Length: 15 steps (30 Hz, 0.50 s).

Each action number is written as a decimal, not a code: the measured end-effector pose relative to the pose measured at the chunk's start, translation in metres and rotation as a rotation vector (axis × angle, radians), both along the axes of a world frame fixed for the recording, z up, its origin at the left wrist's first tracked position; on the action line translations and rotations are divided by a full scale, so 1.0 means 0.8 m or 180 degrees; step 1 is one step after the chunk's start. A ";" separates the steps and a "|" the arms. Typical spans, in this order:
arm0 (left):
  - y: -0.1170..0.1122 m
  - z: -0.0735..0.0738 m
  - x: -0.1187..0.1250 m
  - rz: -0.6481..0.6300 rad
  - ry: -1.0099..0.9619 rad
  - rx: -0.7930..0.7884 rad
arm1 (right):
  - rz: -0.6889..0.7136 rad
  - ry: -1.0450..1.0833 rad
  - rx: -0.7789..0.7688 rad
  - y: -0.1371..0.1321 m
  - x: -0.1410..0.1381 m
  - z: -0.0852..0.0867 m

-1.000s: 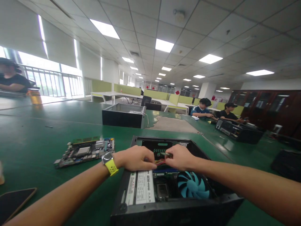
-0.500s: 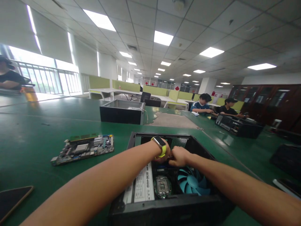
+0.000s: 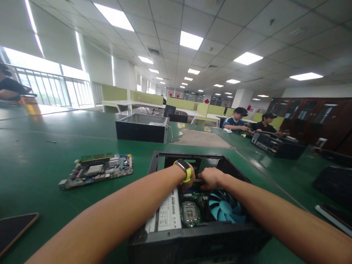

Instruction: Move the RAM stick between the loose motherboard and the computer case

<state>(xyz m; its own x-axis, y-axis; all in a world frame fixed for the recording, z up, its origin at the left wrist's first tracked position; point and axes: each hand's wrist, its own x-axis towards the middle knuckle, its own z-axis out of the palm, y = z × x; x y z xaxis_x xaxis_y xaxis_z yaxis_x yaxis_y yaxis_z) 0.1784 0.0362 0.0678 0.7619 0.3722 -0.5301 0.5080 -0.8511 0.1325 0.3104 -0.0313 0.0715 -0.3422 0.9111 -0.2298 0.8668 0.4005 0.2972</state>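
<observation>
Case [image 3: 192, 238], black, open-topped, with left hand [image 3: 189, 180] and right hand [image 3: 210, 178] close together inside beyond fan [image 3: 225, 211]; fingers curled, anything gripped hidden; motherboard [image 3: 96, 170] apart at left.

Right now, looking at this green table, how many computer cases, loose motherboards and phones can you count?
Computer cases: 3
Loose motherboard: 1
Phones: 2
Total: 6
The dark shape at the far right is too unclear to count.
</observation>
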 end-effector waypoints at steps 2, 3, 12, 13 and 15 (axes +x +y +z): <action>-0.003 0.001 0.000 0.0021 0.0496 -0.0202 | 0.0018 -0.0087 -0.0001 0.000 0.001 0.002; -0.004 0.002 0.000 0.0030 0.0676 -0.0283 | 0.0050 -0.0125 0.0000 -0.001 0.001 0.002; -0.008 0.008 -0.002 0.0285 0.0710 -0.0239 | 0.0246 -0.0202 0.0098 -0.006 -0.008 0.002; -0.008 0.007 -0.002 0.0322 0.0649 -0.0177 | 0.0274 -0.0186 0.0085 -0.006 -0.007 0.002; -0.009 0.007 -0.004 0.0359 0.0511 -0.0037 | 0.0351 -0.0143 0.0062 -0.005 -0.004 0.002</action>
<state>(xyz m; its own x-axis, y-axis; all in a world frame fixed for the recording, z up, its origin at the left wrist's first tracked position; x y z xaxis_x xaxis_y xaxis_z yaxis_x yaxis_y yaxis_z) 0.1756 0.0294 0.0735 0.6211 0.4435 -0.6462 0.6154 -0.7865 0.0516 0.3070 -0.0351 0.0733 -0.4304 0.8729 -0.2299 0.8034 0.4866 0.3433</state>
